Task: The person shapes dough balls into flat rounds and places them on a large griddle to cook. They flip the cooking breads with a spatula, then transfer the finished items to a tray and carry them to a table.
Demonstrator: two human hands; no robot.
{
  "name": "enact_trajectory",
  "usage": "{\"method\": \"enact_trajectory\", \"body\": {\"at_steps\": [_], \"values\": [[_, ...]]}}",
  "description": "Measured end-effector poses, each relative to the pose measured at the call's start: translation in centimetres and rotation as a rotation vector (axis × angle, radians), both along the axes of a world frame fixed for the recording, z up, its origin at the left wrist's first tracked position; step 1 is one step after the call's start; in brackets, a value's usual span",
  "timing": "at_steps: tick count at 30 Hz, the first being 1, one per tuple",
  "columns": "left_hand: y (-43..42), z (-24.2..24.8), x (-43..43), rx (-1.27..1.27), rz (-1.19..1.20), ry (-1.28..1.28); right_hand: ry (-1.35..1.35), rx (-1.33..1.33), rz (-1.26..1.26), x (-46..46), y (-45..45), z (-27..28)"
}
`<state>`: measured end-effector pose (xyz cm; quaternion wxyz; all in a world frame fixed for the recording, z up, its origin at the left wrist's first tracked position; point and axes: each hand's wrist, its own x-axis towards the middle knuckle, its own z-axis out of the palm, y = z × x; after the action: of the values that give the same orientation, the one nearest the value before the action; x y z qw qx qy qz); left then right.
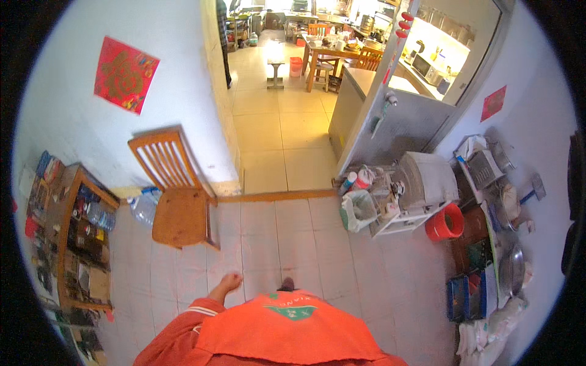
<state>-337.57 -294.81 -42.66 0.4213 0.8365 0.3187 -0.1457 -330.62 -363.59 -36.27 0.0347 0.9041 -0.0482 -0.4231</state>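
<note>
My left hand swings in front of my body, over the pale tiled floor. Its fingers are curled in, and nothing shows in them. The red sleeve has white stripes at the cuff. My right hand is out of view. Across my front lies an orange apron with a green printed patch bearing writing. One dark shoe tip pokes out beyond it. Nearest to the left hand stands a wooden chair, ahead and to the left, apart from it.
Ahead, a doorway has a wooden threshold and an open door. A grey machine, lined bin and red bucket stand to its right. Shelves line the left. A person's dark-clothed leg shows beyond the doorway.
</note>
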Motion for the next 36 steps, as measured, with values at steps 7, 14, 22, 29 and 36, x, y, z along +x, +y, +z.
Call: {"method": "enact_trajectory", "body": {"at_steps": [7, 14, 22, 29, 36], "values": [[8.3, 0.9, -4.3, -0.286, 0.324, 0.573, -0.042, 0.132, 0.179, 18.3, 13.5, -0.2], [20.4, 2.1, 13.5, -0.345, 0.362, 0.534, -0.271, 0.118, 0.083, 39.5, 32.9, -0.7], [36.3, 5.0, 59.5, 0.130, -0.262, -0.021, -0.386, 0.176, 0.167, 60.3, 50.1, 9.5], [40.7, 18.2, 84.7, 0.001, -0.113, -0.505, -0.386, 0.157, 0.238, 75.2, 57.3, 7.4], [48.4, 7.2, 73.2, -0.123, 0.278, 0.199, -0.022, 0.134, 0.415, 94.1, 66.0, 6.1]]}}
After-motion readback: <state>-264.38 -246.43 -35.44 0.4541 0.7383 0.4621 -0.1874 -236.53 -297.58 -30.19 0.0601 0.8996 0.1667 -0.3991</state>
